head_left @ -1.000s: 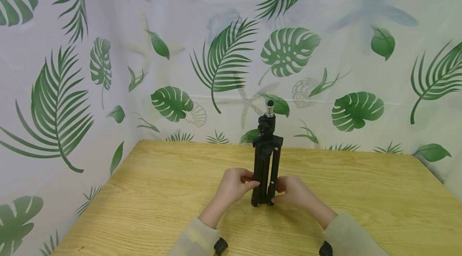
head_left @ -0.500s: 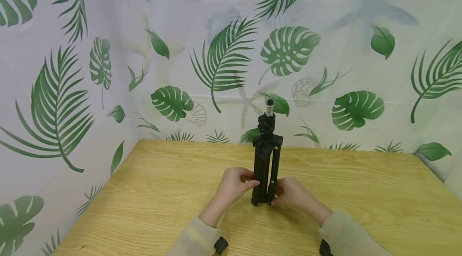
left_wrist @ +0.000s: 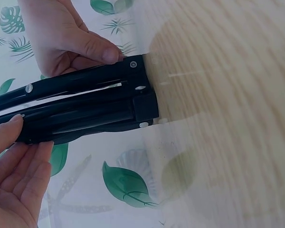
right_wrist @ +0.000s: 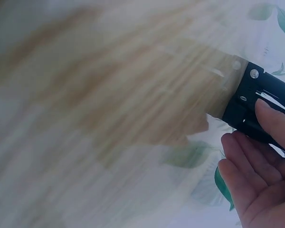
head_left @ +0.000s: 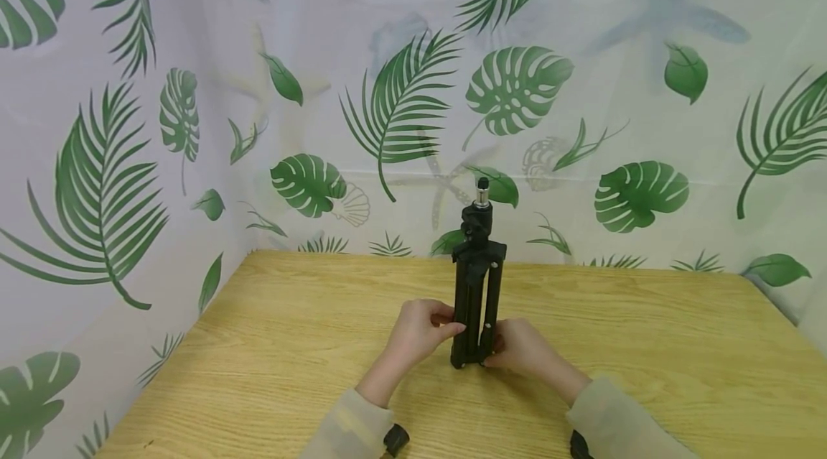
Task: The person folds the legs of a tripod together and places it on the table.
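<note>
A small black light stand (head_left: 474, 286), its legs folded together, stands upright on the wooden table, topped by a silver stud with a black tip. My left hand (head_left: 421, 330) pinches it at the left side, a bit above the foot, between thumb and fingers. Lower down on the right, my right hand (head_left: 522, 350) holds the leg near its bottom end. The left wrist view shows the stand's foot end (left_wrist: 145, 90) with silver rivets, right at the tabletop. In the right wrist view my thumb lies on the leg (right_wrist: 270, 107) and the fingers curl beneath it.
The pale wooden table (head_left: 271, 344) spreads out on both sides of the stand. Behind it and to the left hangs a white curtain (head_left: 413, 107) printed with green leaves. Black straps (head_left: 395, 439) sit at both sleeve cuffs.
My right hand and forearm have shifted slightly left, the thumb closing in at the stand's foot. The left hand and the stand have stayed in place.
</note>
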Action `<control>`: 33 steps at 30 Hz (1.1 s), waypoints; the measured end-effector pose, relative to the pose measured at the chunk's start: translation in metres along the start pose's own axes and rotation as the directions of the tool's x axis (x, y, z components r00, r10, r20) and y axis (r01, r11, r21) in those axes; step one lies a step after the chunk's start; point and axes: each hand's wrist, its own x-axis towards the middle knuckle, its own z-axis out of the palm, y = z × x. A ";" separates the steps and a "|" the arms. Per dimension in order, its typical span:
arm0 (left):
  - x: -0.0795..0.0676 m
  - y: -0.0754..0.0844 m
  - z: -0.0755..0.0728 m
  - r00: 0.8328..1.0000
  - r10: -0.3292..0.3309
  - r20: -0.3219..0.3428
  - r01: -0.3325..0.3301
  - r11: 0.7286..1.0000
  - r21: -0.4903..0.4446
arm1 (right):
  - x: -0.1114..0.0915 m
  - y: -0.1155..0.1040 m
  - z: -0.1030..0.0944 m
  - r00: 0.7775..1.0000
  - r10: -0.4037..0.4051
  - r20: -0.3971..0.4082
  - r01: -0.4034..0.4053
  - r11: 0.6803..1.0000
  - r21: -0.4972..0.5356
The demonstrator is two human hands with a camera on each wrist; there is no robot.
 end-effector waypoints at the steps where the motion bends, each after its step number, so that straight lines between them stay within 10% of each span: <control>1: 0.000 0.000 0.000 1.000 0.001 0.001 -0.001 1.000 0.002 | 0.000 0.000 0.000 1.000 -0.002 -0.003 0.002 1.000 -0.001; 11: 0.000 0.001 -0.004 0.999 0.034 0.006 -0.034 0.999 0.023 | 0.000 -0.001 0.001 1.000 -0.008 -0.021 0.008 1.000 -0.006; 19: -0.001 0.018 -0.031 0.983 0.142 -0.118 -0.139 0.990 0.030 | 0.002 -0.001 0.004 1.000 0.018 -0.007 -0.018 1.000 -0.018; 28: 0.013 0.058 -0.062 0.906 0.293 -0.304 -0.317 0.948 -0.031 | 0.002 -0.002 0.004 0.999 0.029 -0.020 -0.029 0.999 -0.035; 33: 0.027 0.078 -0.070 0.836 0.358 -0.415 -0.399 0.917 -0.014 | 0.002 -0.003 0.005 0.998 0.052 -0.024 -0.052 0.998 -0.031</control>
